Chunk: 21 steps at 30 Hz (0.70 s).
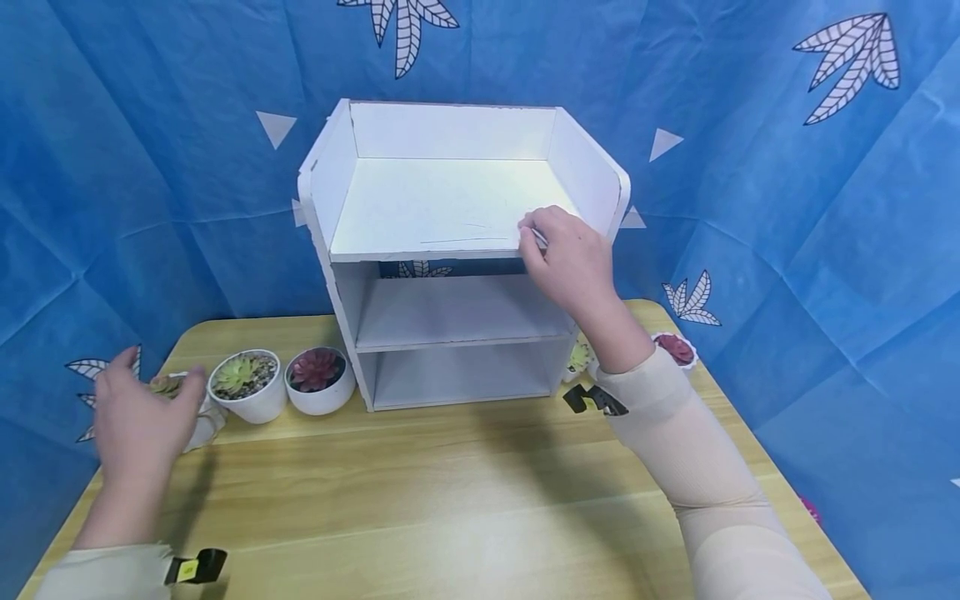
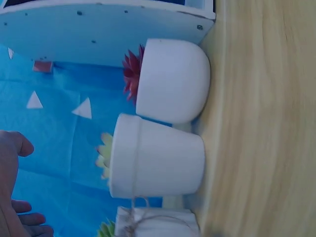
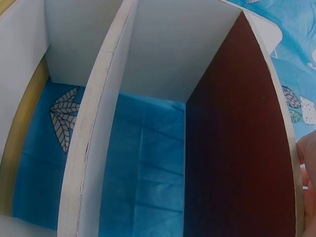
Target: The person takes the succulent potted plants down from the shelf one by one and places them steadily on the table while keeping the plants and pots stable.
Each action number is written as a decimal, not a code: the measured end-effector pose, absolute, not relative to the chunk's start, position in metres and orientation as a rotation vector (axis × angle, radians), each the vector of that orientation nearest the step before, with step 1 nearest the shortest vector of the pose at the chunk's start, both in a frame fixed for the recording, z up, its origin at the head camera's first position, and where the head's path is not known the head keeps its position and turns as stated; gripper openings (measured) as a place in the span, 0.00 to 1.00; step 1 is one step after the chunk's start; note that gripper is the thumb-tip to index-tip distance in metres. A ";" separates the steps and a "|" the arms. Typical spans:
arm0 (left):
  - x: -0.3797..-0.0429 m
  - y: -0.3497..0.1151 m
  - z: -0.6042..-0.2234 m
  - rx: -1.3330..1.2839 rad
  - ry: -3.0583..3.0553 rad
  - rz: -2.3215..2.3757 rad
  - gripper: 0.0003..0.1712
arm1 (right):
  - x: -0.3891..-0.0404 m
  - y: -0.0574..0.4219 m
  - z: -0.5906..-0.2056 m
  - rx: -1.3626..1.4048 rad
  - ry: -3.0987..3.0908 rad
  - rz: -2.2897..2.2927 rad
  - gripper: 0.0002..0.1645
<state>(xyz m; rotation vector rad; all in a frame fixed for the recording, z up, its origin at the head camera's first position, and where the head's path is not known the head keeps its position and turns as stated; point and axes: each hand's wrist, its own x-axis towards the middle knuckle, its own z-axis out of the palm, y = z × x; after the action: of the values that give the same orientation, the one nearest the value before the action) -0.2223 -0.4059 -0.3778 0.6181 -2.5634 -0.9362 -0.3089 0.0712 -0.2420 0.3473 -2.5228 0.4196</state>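
Observation:
My left hand [image 1: 142, 417], thumb and fingers spread, is over a small potted succulent [image 1: 204, 421] at the table's left and partly hides it. In the left wrist view the left hand [image 2: 15, 192] holds nothing and is apart from the white pots. Beside that plant stand a green succulent in a white pot [image 1: 258, 406] and a dark red one in a round white bowl [image 1: 322, 402]. My right hand [image 1: 573, 258], fingers curled, is at the front edge of the white shelf unit's [image 1: 442, 204] top board; I cannot tell whether it grips the edge.
The shelf unit has two lower levels, the middle board [image 1: 457, 312] and the bottom board [image 1: 457, 379]. Behind the right forearm a pale green succulent [image 1: 577, 360] and a red one [image 1: 675, 350] are partly hidden. A blue patterned cloth [image 1: 150, 167] hangs around the wooden table [image 1: 420, 500].

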 end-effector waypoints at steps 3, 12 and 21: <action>-0.220 -0.398 -0.371 0.581 -2.566 -0.912 0.53 | -0.309 0.071 -0.242 0.345 -2.528 0.424 0.24; -0.212 -0.368 -0.348 0.378 -2.495 -0.837 0.49 | -0.306 0.070 -0.241 0.341 -2.539 0.425 0.24; -0.213 -0.344 -0.332 0.250 -2.432 -0.843 0.46 | -0.306 0.070 -0.241 0.338 -2.535 0.426 0.24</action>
<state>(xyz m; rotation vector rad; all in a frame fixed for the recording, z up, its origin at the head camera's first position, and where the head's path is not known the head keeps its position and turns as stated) -0.2125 -0.3440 -0.3320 0.2495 -2.4322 -0.8429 -0.3064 0.0704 -0.2410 0.3380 -2.5352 0.4258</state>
